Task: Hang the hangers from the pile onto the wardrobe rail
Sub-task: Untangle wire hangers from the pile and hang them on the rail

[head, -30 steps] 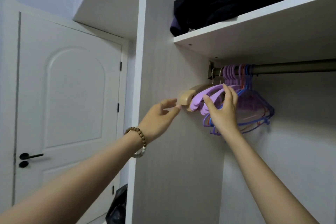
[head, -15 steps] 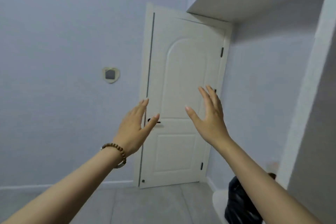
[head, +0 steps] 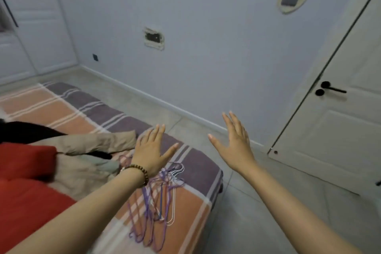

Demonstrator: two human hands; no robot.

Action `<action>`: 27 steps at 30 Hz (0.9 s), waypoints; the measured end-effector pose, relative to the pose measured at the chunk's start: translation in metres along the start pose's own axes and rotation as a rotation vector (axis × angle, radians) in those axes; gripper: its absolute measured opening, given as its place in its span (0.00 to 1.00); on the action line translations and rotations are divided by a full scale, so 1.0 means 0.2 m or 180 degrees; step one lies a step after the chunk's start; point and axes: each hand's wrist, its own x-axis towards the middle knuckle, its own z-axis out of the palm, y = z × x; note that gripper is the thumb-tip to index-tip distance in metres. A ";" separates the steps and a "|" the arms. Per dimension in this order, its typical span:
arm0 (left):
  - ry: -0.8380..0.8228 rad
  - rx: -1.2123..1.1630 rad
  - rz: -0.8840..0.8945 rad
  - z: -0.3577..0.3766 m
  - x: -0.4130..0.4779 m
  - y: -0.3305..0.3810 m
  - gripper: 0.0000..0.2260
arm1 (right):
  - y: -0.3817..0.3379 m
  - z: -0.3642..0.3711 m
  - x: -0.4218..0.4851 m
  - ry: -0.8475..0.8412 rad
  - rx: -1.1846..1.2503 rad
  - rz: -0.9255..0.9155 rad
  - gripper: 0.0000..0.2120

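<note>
Both hands reach out over the bed (head: 198, 173) with nothing in them. The left hand (head: 151, 148) has its fingers (head: 158, 130) spread wide and flat, palm down; the right hand (head: 235, 142) is likewise splayed, held over the floor beside the bed corner. The pile of hangers (head: 158, 198), thin purple, blue and white ones tangled together, lies on the striped cover just below and behind the left fingers, partly hidden by the wrist with its bead bracelet (head: 140, 172). Crumpled clothes (head: 82, 156) lie to the left of those fingers. The wardrobe rail is out of view. Judging by the pile, a good number of hangers remain to be hung, and the next one is not yet picked up.
</note>
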 end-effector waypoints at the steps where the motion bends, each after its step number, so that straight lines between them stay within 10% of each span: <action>1: -0.0055 0.0042 -0.0154 0.08 -0.01 -0.11 0.36 | 0.02 0.14 0.02 -0.0148 0.0025 -0.0007 0.35; 18: -0.0637 -0.1425 -0.2594 1.34 -0.29 -0.96 0.31 | 0.53 1.87 -0.16 -0.2067 0.0889 0.0380 0.35; 27: -0.0542 -0.2524 -0.3707 1.65 -0.29 -1.15 0.31 | 0.52 2.37 -0.21 -0.2635 0.2206 0.1684 0.28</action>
